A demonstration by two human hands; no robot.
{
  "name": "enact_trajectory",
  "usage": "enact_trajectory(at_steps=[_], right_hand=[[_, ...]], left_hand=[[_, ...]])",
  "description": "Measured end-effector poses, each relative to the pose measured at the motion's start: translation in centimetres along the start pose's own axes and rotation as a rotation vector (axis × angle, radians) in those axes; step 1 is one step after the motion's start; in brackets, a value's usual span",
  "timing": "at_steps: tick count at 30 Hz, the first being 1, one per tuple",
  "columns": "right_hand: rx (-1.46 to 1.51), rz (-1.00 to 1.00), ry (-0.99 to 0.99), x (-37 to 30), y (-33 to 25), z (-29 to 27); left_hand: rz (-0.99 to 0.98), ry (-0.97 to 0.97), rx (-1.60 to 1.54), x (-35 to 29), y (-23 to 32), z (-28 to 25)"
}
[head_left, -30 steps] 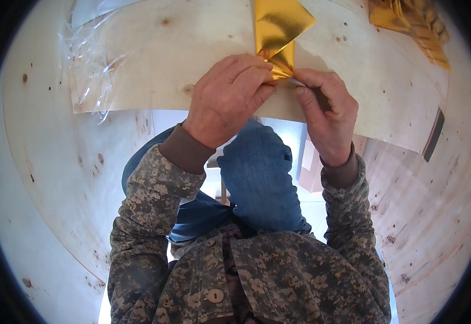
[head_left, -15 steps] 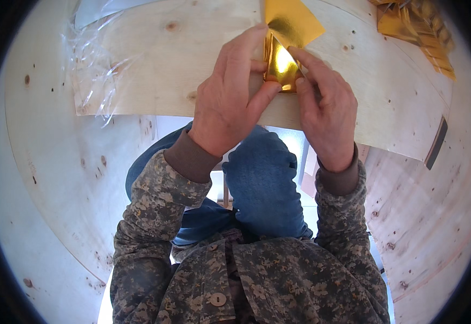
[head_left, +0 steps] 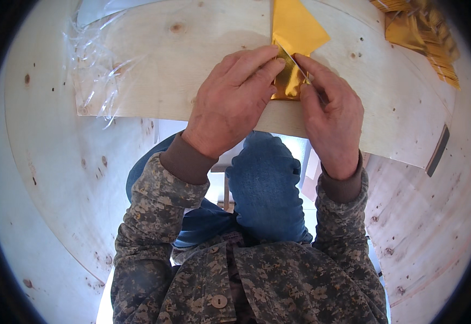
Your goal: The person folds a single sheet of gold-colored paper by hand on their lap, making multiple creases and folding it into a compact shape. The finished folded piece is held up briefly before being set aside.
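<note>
A shiny gold foil sheet (head_left: 289,78) lies folded on the wooden table near its front edge, with a pale diagonal edge crossing it. Its matte yellow part (head_left: 297,27) stretches away from me to a pointed corner on the right. My left hand (head_left: 234,94) is closed at the left side of the foil, fingertips pressed on it and thumb by its lower left corner. At the right side, my right hand (head_left: 332,108) pinches the foil's edge between thumb and forefinger. The fingers partly cover both sides.
Crumpled clear plastic film (head_left: 98,67) lies at the left of the table (head_left: 165,75). A pile of gold foil strips or pieces (head_left: 422,38) sits at the far right. A dark strip (head_left: 438,151) marks the table's right front corner. My jeans-clad knee (head_left: 265,183) is below the edge.
The foil and my right hand have shifted slightly right and toward me. My left fingers have come down onto the foil's left side, and the left thumb has drawn back left.
</note>
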State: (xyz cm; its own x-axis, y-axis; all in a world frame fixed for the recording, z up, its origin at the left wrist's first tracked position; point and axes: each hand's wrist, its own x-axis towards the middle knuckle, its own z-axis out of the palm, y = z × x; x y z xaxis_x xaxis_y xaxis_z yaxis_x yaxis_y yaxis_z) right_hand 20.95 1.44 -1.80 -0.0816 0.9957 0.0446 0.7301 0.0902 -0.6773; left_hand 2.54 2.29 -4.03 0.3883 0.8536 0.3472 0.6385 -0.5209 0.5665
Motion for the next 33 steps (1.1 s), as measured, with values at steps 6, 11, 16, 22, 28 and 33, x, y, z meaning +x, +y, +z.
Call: enact_trajectory(at_steps=[6,11,16,22,28,33], right_hand=[[-0.057,-0.019,0.126,-1.1,-0.2,0.0],[-0.107,-0.211,0.132,-5.4,-2.6,-0.1],[-0.138,-0.164,-0.035,-7.4,-3.7,1.9],[-0.129,-0.107,-0.105,-7.3,-3.5,2.4],[-0.092,-0.088,-0.106,-7.5,-3.6,2.5],[-0.083,-0.084,-0.06,-7.2,-3.2,2.5]], left_hand=[[0.034,-0.042,0.099,0.2,-0.3,0.0],[0.083,-0.025,0.118,0.2,-0.7,0.3],[0.108,-0.015,0.138,0.1,-0.9,0.5],[0.135,-0.004,0.167,0.1,-1.1,0.7],[0.157,-0.003,0.163,0.2,-1.4,0.7],[0.134,-0.011,0.132,0.2,-1.2,0.4]])
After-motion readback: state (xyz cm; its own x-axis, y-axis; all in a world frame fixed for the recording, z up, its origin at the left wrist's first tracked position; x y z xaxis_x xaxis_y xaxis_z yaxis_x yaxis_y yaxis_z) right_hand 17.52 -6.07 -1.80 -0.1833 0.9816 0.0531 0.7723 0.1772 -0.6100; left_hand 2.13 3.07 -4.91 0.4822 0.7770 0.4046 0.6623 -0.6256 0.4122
